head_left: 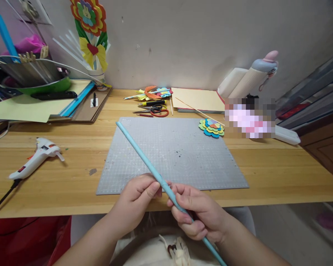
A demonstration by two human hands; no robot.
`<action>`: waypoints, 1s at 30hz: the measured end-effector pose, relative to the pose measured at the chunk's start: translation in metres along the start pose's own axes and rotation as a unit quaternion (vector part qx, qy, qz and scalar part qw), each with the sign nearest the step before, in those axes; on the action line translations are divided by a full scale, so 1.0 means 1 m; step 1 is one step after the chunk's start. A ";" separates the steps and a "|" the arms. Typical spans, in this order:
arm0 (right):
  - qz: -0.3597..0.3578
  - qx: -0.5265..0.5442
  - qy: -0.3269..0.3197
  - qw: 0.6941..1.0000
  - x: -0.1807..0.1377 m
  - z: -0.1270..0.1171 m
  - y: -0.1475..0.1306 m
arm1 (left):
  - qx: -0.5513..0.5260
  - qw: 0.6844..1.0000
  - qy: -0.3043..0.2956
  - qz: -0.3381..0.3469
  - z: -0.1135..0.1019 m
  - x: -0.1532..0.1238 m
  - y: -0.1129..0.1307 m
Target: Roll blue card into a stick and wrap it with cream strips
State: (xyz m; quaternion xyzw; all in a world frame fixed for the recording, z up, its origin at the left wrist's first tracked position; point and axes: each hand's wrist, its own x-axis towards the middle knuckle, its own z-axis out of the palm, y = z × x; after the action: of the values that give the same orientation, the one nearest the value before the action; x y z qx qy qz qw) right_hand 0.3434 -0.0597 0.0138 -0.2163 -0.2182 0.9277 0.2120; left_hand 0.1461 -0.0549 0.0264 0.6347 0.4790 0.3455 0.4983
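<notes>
A long light-blue rolled paper stick (138,149) slants from the far left of the grey cutting mat (183,155) down toward my lap. My left hand (135,203) pinches the stick near its middle between thumb and fingers. Just below it, my right hand (195,214) is wrapped around the same stick, whose lower end runs out past my wrist at the bottom edge. Both hands hover at the near edge of the wooden table (280,173).
A white glue gun (34,162) with a black cord lies at the left. Scissors (155,110), paper scraps and a layered paper flower (211,128) sit behind the mat. A green pan (33,79) on stacked paper, a cup with a paper flower decoration and a cream sheet (197,99) line the back.
</notes>
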 end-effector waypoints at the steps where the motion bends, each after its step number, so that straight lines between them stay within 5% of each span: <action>1: -0.006 -0.012 0.009 1.000 0.000 0.001 0.000 | -0.003 1.000 -0.011 -0.003 0.000 -0.001 0.001; 4: -0.041 -0.073 0.057 0.995 0.002 0.006 0.003 | -0.019 0.999 -0.022 -0.025 0.001 -0.001 0.001; 7: -0.091 -0.186 0.162 0.965 0.006 0.009 0.010 | -0.020 0.997 0.036 -0.064 0.006 0.000 -0.002; 10: -0.156 -0.389 0.266 0.868 0.007 0.010 0.017 | 0.003 0.990 0.102 -0.099 0.011 0.000 -0.006; 13: -0.196 -0.553 0.298 0.753 0.006 0.007 0.020 | 0.013 0.988 0.120 -0.099 0.015 0.000 -0.006; 15: -0.200 -0.585 0.304 0.725 0.006 0.006 0.021 | 0.014 0.990 0.120 -0.078 0.017 0.000 -0.004; 17: -0.198 -0.565 0.307 0.740 0.006 0.005 0.021 | 0.013 0.991 0.120 -0.055 0.017 0.000 -0.002; 21: -0.140 -0.337 0.257 0.895 0.008 0.009 0.018 | -0.021 0.993 0.118 -0.018 0.017 0.000 -0.004; 23: -0.117 -0.216 0.209 0.947 0.009 0.011 0.015 | -0.046 0.990 0.129 -0.021 0.017 0.000 -0.006; 26: -0.132 -0.161 0.194 0.959 0.008 0.012 0.011 | -0.053 0.988 0.144 -0.033 0.017 0.000 -0.007; 30: -0.139 -0.219 0.232 0.937 0.010 0.011 0.013 | -0.014 0.996 0.088 -0.010 0.021 0.000 -0.006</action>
State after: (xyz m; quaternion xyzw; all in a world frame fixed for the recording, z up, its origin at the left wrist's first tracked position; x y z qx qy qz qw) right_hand 0.3257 -0.0690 0.0126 -0.4342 -0.3888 0.7422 0.3308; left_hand 0.1639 -0.0605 0.0155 0.5899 0.5223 0.4015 0.4670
